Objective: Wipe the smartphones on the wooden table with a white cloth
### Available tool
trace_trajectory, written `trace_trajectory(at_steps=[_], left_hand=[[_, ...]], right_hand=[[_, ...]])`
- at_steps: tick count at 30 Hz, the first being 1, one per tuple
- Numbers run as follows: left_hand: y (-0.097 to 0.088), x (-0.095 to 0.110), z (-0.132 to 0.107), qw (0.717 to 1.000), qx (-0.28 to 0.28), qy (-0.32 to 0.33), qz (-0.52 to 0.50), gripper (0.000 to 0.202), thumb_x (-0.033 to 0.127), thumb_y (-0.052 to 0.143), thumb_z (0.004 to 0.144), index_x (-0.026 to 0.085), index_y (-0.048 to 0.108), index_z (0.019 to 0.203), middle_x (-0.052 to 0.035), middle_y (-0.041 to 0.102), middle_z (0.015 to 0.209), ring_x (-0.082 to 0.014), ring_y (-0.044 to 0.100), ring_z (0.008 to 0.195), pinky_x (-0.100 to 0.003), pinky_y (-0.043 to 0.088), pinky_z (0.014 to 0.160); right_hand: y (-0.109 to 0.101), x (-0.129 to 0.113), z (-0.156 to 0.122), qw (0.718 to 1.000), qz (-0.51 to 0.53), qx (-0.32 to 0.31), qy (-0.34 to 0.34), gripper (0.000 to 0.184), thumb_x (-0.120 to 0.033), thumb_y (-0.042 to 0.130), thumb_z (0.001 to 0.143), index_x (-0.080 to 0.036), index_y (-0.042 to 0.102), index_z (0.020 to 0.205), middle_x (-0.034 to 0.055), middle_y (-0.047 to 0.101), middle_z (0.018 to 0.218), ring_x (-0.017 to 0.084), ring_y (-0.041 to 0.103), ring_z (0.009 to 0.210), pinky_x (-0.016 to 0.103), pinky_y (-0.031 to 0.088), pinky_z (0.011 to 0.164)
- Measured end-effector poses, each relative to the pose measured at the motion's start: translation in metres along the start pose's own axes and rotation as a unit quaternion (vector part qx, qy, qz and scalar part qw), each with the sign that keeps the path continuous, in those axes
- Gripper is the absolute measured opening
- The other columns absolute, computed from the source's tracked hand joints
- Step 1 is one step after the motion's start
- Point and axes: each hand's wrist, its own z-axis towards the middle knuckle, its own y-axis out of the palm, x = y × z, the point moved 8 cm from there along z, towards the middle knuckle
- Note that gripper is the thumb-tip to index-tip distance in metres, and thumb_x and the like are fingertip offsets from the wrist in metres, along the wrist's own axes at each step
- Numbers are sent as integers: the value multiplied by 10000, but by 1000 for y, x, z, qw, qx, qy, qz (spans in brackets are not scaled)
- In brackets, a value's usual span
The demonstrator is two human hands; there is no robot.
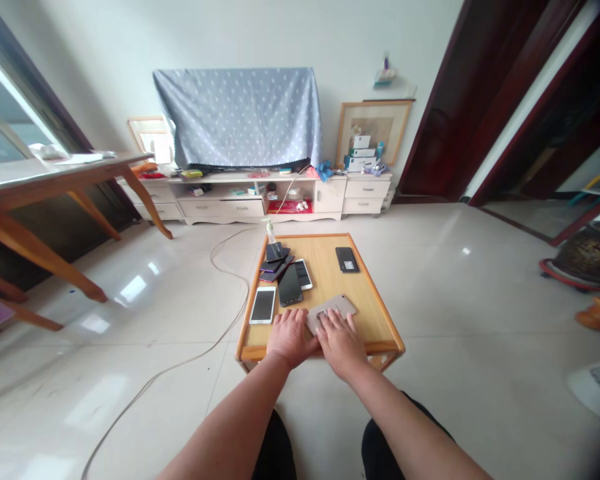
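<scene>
A pinkish-gold phone or small tablet [344,305] lies back side up and slanted near the front edge of the wooden table [325,250]. Its left end sits between the thumb and fingers of my left hand [291,339], which is closed against it. My right hand [341,341] rests on its back, fingers stretched out and slightly apart. A small dark detail shows by the right fingertips, too unclear to name. Left of it are a white phone [263,306], a black phone [291,285] and another white-edged phone [305,274] partly beneath the black one.
Several dark phones [277,265] are stacked at the table's back left, before a pump bottle [270,231]. Another black phone [347,260] lies at the back right. A cable [200,348] runs over the floor on the left. A white TV cabinet [220,208] stands beyond.
</scene>
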Motion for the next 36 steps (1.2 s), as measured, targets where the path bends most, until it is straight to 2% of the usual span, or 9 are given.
trace_trajectory(at_steps=[4, 10, 13, 15, 17, 22, 24, 31, 36], left_hand=[[-5, -1, -2, 1000, -1, -2, -1, 499, 476, 667, 756, 269, 545, 1193, -74, 633, 1180, -301, 531, 1156, -427, 356, 1016], [-9, -1, -6, 1000, 1, 0, -6, 513, 552, 639, 771, 266, 546, 1186, -72, 633, 1160, -299, 521, 1158, -427, 351, 1021], [-9, -2, -7, 1000, 1, -6, -9, 488, 540, 627, 784, 269, 547, 1182, -78, 631, 1168, -301, 521, 1160, -434, 346, 1025], [-9, -3, -8, 1000, 1, -10, -10, 470, 517, 621, 792, 266, 548, 1182, -84, 629, 1178, -301, 526, 1153, -437, 351, 1017], [-10, -3, -8, 1000, 2, -10, -10, 469, 516, 628, 784, 266, 551, 1173, -84, 628, 1179, -300, 527, 1147, -435, 356, 1011], [-11, -2, -9, 1000, 1, -8, -8, 453, 540, 643, 756, 273, 564, 1114, -81, 631, 1141, -312, 526, 1142, -442, 353, 1013], [-11, -3, -9, 1000, -1, -9, -9, 447, 528, 643, 752, 271, 563, 1109, -83, 630, 1131, -315, 527, 1139, -446, 355, 1009], [-11, -7, -8, 1000, -3, -8, -13, 430, 476, 623, 760, 267, 563, 1131, -92, 621, 1171, -309, 534, 1134, -446, 370, 991], [-16, -5, -10, 1000, 8, -1, -13, 419, 522, 590, 769, 270, 570, 1103, -81, 629, 1141, -310, 536, 1123, -450, 371, 999]], right_hand=[[9, -1, -10, 995, -71, -39, -59, 505, -432, 280, 1041, -220, 511, 1436, 99, 457, 1522, 249, 341, 1453, 518, 130, 1225], [-19, 34, 2, 990, -139, -7, 20, 601, -450, 187, 1050, -112, 531, 1409, 175, 454, 1506, 296, 338, 1452, 584, 118, 1214], [-8, 10, -10, 991, -133, -20, -18, 560, -471, 240, 1044, -172, 546, 1404, 122, 474, 1504, 266, 358, 1444, 529, 152, 1228], [5, -12, -22, 990, -105, -40, -86, 538, -476, 265, 1041, -214, 483, 1457, 89, 467, 1515, 247, 361, 1444, 514, 154, 1234], [8, -16, -24, 988, -101, -47, -104, 532, -474, 258, 1045, -235, 452, 1478, 77, 469, 1514, 239, 368, 1440, 527, 131, 1236], [-20, 36, 8, 988, -156, -3, 21, 583, -497, 222, 1043, -173, 521, 1424, 132, 468, 1505, 277, 367, 1439, 589, 90, 1221], [-23, 42, 13, 986, -162, 8, 42, 605, -486, 200, 1044, -138, 513, 1428, 162, 465, 1501, 294, 355, 1444, 610, 90, 1213], [24, -18, -16, 988, -106, -50, -102, 567, -493, 244, 1038, -203, 465, 1472, 94, 449, 1525, 241, 332, 1459, 517, 146, 1238], [-4, 25, 13, 990, -138, -3, -2, 582, -498, 205, 1042, -199, 528, 1422, 117, 471, 1506, 271, 358, 1444, 578, 151, 1216]])
